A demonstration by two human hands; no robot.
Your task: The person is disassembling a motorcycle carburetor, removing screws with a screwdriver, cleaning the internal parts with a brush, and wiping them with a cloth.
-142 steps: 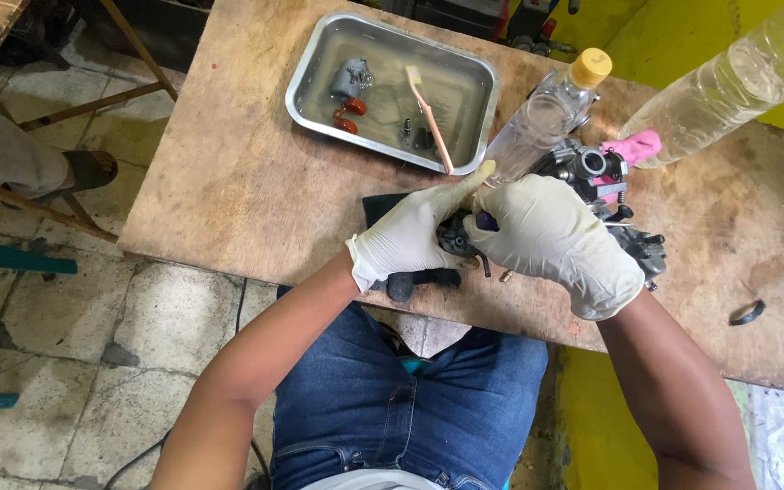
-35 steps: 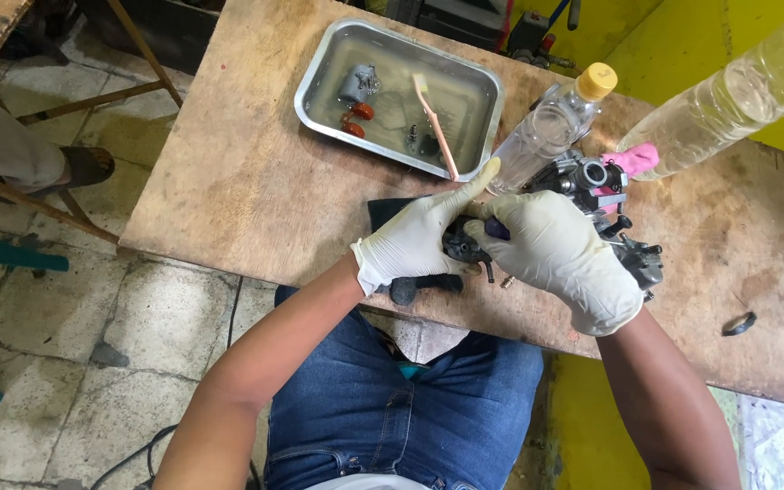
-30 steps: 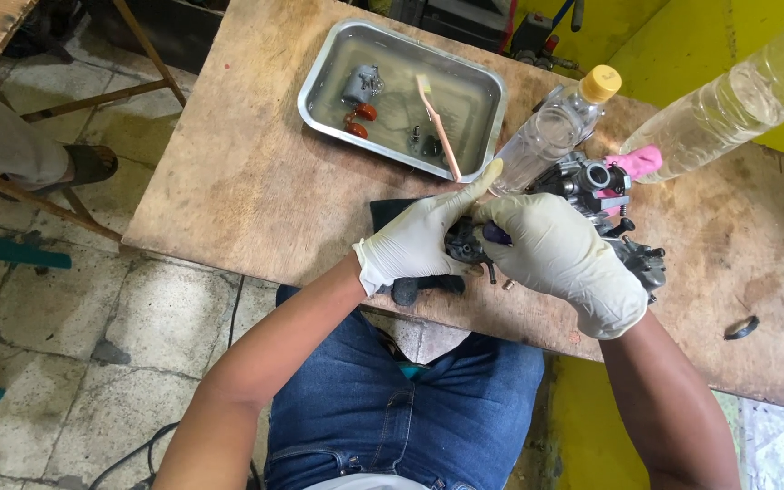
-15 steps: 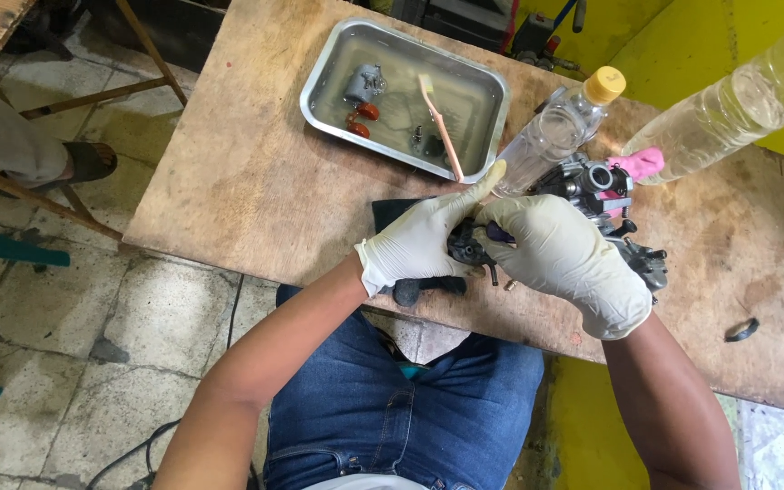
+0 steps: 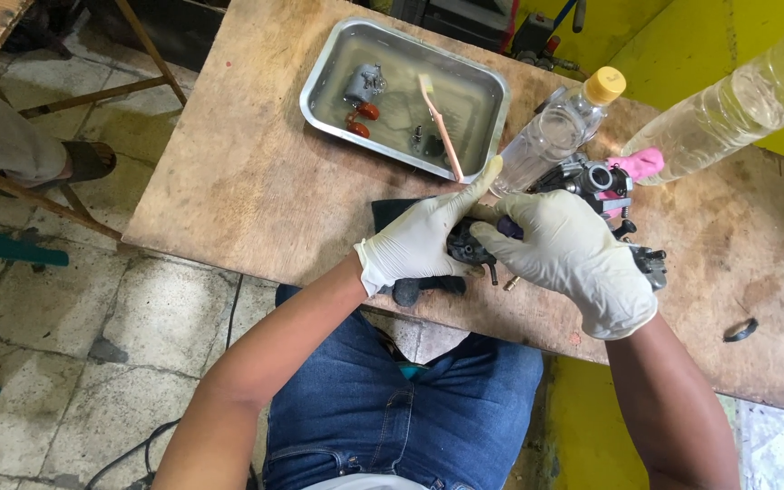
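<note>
Both my hands wear pale latex gloves and meet over the near edge of a worn wooden table (image 5: 247, 163). My left hand (image 5: 419, 238) grips a small dark metal engine part (image 5: 466, 245) from the left. My right hand (image 5: 569, 254) closes around a tool with a purple handle (image 5: 508, 230) pressed against that part. Under my hands lies a dark cloth (image 5: 390, 214), and a black piece (image 5: 421, 289) sticks out at the table's edge.
A metal tray (image 5: 492, 91) of murky liquid holds small parts and a toothbrush (image 5: 439, 125). Nearby stand a clear bottle with a yellow cap (image 5: 560, 127), a large plastic bottle (image 5: 737, 104), another grey engine part with pink cloth (image 5: 610, 177), and a black ring (image 5: 740, 330).
My hands have stayed together on the dark part, shifting only slightly; the view has drifted a little.
</note>
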